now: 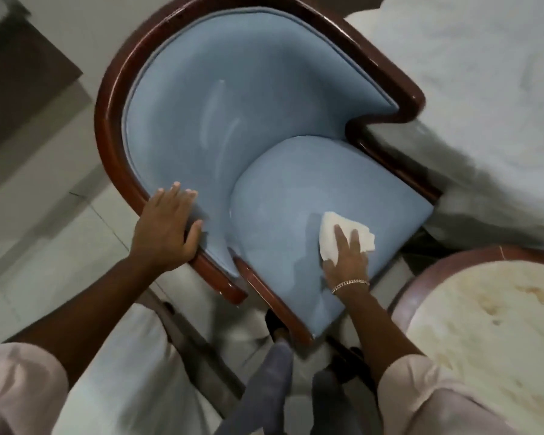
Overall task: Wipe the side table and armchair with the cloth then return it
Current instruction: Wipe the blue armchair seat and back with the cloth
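Observation:
A blue upholstered armchair [233,98] with a dark glossy wooden frame fills the middle of the view. My right hand [346,255], with a chain bracelet at the wrist, lies flat on a white cloth [330,229] and presses it against the blue seat cushion [296,196] near its front. My left hand [167,227] rests on the chair's left wooden armrest, fingers spread over the rim and thumb on the blue padding. At the lower right stands the round side table [484,324], with a pale stained top and a wooden rim.
A bed with white bedding [468,89] lies close behind and to the right of the chair. Pale floor tiles [44,230] stretch to the left, with dark furniture [19,80] at the far left. My legs and shoes show below the seat.

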